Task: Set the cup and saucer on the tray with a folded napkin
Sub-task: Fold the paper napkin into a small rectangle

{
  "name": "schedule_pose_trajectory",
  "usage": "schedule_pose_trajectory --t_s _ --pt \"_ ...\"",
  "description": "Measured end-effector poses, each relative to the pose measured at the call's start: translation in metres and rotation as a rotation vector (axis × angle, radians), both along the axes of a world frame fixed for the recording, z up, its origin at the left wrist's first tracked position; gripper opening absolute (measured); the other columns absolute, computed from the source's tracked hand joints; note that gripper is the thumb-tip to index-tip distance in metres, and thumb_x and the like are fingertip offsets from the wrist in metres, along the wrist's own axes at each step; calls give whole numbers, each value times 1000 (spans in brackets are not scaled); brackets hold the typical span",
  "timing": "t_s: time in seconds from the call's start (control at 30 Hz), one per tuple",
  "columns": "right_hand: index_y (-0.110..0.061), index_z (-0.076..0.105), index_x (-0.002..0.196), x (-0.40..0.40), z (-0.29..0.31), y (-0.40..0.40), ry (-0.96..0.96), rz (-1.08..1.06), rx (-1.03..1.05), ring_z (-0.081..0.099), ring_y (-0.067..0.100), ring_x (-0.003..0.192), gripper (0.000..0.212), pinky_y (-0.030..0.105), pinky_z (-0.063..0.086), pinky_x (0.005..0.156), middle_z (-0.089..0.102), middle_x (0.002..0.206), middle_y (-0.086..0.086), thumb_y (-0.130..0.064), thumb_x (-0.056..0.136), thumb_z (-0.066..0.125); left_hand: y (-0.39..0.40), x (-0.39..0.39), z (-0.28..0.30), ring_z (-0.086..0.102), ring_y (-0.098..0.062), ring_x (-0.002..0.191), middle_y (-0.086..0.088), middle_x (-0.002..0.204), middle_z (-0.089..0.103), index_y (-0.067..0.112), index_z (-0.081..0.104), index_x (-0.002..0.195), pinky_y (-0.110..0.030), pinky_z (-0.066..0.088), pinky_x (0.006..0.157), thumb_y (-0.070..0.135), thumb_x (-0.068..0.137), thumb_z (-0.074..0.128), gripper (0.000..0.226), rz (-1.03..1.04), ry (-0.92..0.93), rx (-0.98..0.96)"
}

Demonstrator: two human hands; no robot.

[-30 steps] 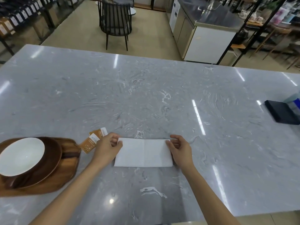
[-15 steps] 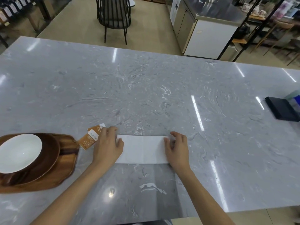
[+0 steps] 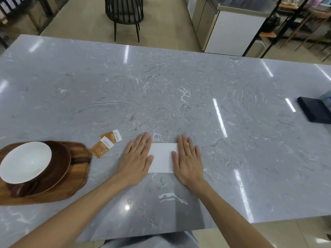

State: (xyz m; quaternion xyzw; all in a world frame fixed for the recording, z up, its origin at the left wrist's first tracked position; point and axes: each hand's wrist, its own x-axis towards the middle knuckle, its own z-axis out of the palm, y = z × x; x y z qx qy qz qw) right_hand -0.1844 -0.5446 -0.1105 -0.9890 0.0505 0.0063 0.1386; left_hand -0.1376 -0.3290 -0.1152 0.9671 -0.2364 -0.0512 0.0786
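A white folded napkin (image 3: 162, 157) lies flat on the grey marble table (image 3: 179, 97). My left hand (image 3: 137, 158) presses flat on its left end and my right hand (image 3: 187, 160) presses flat on its right end, fingers straight and spread. Only the napkin's middle strip shows between them. At the left edge a wooden tray (image 3: 78, 163) carries a dark brown saucer (image 3: 61, 163) with a white bowl-like cup (image 3: 25, 161) on it.
Two orange sachets (image 3: 105, 144) lie between the tray and my left hand. A black flat box (image 3: 315, 111) sits at the table's right edge. A black chair (image 3: 125, 15) and a steel counter (image 3: 232, 24) stand beyond the far edge.
Both hands went from pinching the napkin's ends to lying flat on it, sliding inward so they cover more of it. The camera tilted down slightly.
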Motion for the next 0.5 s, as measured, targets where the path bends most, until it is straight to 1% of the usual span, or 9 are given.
schedule_pose_trajectory --t_s 0.1,0.2,0.27,0.37,0.5 --pt "-25 -6 163 3 -1 -7 24 53 6 -10 14 158 62 44 -2 129 -6 171 -8 -48 108 13 6 -5 3 -12 -18 156 -2 168 -17 23 -13 159 -41 4 127 46 100 4 65 -1 12 -12" --pt "-26 -8 162 10 0 -18 45 144 8 -13 11 157 62 43 -3 129 -9 171 -10 -50 107 8 9 -11 9 -7 -19 157 -2 169 -15 34 -7 159 -40 4 127 48 99 1 63 -12 21 -6" --pt "-27 -9 162 19 1 -27 62 223 -17 -14 11 157 62 44 -2 129 -10 171 -10 -50 107 7 8 -17 12 -9 -19 156 -2 169 -16 40 -5 159 -42 1 126 50 97 -2 63 1 39 -1" --pt "-30 -10 162 40 5 -43 76 370 -33 -16 10 156 60 47 1 129 -11 171 -12 -49 108 8 9 -29 11 -12 -20 156 -1 168 -20 43 -6 158 -46 -1 126 53 96 -2 63 24 62 -10" --pt "-35 -8 162 74 7 -60 77 588 -96 -14 9 157 57 41 2 128 -8 170 -17 -47 109 11 6 -50 9 -13 -22 156 -3 168 -20 41 -8 158 -51 -2 125 55 97 3 64 72 86 -8"
